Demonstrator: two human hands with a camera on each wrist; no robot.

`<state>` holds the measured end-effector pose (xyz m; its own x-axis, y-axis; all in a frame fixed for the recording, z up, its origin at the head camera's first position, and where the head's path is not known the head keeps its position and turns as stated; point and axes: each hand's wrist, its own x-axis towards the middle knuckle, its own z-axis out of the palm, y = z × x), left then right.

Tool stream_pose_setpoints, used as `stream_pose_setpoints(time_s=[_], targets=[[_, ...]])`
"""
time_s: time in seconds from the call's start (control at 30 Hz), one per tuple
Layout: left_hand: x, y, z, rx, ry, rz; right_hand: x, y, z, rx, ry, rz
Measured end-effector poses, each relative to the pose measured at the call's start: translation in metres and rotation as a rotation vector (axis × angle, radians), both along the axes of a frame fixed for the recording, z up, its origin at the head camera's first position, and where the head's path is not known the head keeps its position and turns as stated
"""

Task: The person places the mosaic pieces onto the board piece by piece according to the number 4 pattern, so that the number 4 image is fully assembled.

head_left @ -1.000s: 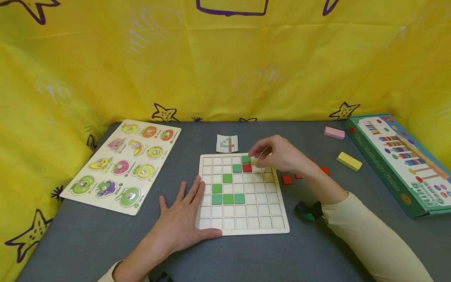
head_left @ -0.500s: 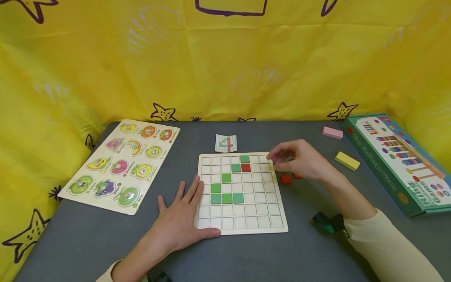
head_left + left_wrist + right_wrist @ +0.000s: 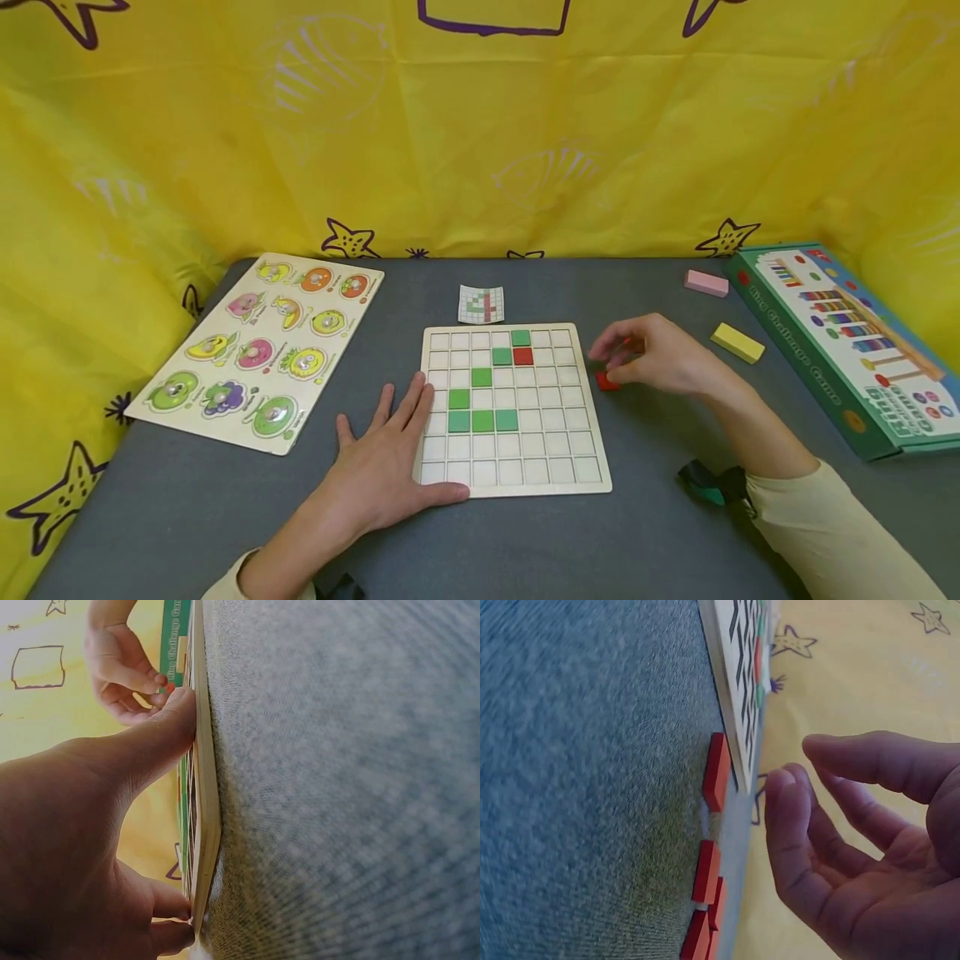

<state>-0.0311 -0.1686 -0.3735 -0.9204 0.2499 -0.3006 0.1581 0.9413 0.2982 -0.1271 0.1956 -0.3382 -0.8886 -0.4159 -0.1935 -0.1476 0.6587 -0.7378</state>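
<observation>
I can read "Challenge Game" on the green box [image 3: 847, 354]. R grip [image 3: 654, 357] released, fingers loosely bent nr red tiles [image 3: 716, 772] on tabletop [image 3: 495, 550], R of board [image 3: 558, 472]. L grip [image 3: 384, 467] spread, touching board's L edge.

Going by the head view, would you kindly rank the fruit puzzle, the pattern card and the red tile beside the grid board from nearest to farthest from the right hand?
1. Red tile: close by the right hand, right of the grid board.
2. Pattern card: leftward, beyond the grid board.
3. Fruit puzzle: farther left still.
</observation>
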Motion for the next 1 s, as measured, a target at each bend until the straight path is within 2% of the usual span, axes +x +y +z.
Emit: stream_pose_setpoints(time_s=[0.4, 0.67, 1.0], targets=[[0.001, -0.001, 0.002, 0.009, 0.0, -0.002, -0.005, 0.006, -0.009, 0.054, -0.031, 0.034], [0.001, 0.0, 0.001, 0.007, 0.009, -0.004, -0.004, 0.005, -0.014, 0.166, 0.044, 0.062], [0.002, -0.001, 0.001, 0.006, 0.014, -0.003, -0.002, 0.001, -0.016, 0.215, 0.132, 0.073]])
